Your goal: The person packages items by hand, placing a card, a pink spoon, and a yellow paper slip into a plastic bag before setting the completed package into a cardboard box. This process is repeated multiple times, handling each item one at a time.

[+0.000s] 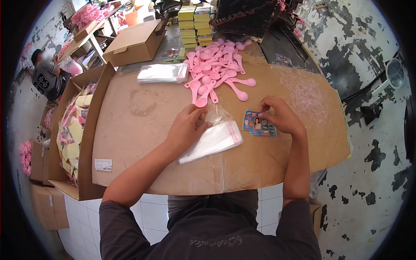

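My left hand [189,126] rests at the near edge of the pink spoon heap [216,65], fingers half curled and thumb apart. Its fingertips are right at the bowl of a pink measuring spoon [201,102]. The thumb lies over a stack of clear plastic bags [212,141], whose loose film rises beside the fingers. On the right, my right hand [278,116] pinches the upper edge of a printed card [257,124] between thumb and fingers. That card lies on a small pile of similar blue cards [266,133].
Another pack of clear bags [162,73] lies left of the spoons. Stacks of yellow-edged cards [188,28] stand at the back. An open carton [97,93] of packed items borders the table's left side. Plastic scraps [305,91] lie at right. A person [47,76] sits far left.
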{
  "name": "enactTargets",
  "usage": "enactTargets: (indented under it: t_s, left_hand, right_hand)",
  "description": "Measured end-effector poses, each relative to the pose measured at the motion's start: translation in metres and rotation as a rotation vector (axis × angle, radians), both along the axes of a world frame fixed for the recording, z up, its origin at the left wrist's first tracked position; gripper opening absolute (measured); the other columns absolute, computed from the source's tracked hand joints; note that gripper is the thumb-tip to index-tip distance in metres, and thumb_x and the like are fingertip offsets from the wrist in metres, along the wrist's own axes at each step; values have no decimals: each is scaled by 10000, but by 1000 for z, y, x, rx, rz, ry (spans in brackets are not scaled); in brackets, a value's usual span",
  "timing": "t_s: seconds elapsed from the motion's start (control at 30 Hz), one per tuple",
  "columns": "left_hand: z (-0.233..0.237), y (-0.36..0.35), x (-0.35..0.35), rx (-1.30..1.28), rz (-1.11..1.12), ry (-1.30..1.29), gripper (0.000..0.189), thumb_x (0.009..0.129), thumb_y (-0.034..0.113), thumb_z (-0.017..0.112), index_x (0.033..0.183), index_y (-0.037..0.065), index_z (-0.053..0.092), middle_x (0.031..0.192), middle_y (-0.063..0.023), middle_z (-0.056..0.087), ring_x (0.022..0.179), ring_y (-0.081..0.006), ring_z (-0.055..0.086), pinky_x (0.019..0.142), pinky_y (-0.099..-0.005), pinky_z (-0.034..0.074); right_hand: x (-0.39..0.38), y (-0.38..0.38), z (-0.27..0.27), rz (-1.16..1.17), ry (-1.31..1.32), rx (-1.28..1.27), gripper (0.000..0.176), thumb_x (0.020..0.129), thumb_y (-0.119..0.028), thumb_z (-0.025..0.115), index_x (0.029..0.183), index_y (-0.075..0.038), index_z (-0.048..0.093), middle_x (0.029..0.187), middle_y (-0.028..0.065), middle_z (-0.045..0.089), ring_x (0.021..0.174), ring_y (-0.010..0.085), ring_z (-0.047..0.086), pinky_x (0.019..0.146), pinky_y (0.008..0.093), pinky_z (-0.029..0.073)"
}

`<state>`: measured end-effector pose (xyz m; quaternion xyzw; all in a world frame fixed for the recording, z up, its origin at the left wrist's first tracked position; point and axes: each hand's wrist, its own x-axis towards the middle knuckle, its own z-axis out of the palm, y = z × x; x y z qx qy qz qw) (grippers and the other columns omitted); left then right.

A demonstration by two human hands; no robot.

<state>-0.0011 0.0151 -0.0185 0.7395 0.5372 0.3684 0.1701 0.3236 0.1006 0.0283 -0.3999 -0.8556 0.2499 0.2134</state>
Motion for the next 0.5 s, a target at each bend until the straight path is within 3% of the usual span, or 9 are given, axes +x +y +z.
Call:
enactTargets:
  t_s: [0.13, 0.23, 0.33, 0.43, 0.5]
  left_hand:
    - [-2, 2, -2, -120, -23, -29, 204, 875, 117, 773, 1012, -10, 689, 952, -129, 627, 825, -269, 652, 773, -394, 541]
    - [4, 1, -5, -29, 1, -42, 184, 895, 113, 772, 1015, 3, 687, 988, -123, 654, 858, -203, 673, 765, -323, 542]
    - [14, -2, -5, -296, -61, -510, 215, 894, 107, 770, 1067, 12, 686, 1034, -117, 668, 894, -212, 674, 799, -335, 540]
    - [7, -2, -4, -57, -58, -152, 285, 889, 141, 784, 1125, 19, 681, 1100, -115, 668, 924, -241, 673, 835, -348, 540]
    - [15, -9, -8, -63, -147, -57, 305, 867, 178, 808, 1115, 38, 701, 1114, -106, 660, 977, -251, 658, 885, -367, 528]
  right_hand:
    - [-6, -6, 6, 12, 91, -48, 163, 876, -51, 743, 986, -12, 630, 924, 70, 681, 909, 208, 649, 811, 361, 512]
    - [-14, -9, 9, -27, 108, -78, 130, 923, -59, 705, 1030, -13, 647, 932, 64, 701, 885, 175, 659, 788, 353, 517]
    - [-23, -12, 8, -81, 183, -121, 146, 936, -73, 699, 1065, -13, 667, 916, 69, 709, 849, 165, 664, 777, 350, 524]
    - [-34, -13, 2, -65, 217, -115, 172, 934, -86, 701, 1085, -5, 681, 936, 93, 718, 862, 192, 677, 798, 354, 530]
    - [-40, -13, -6, -34, 214, -65, 182, 933, -91, 700, 1090, 0, 686, 967, 115, 722, 888, 225, 686, 817, 362, 532]
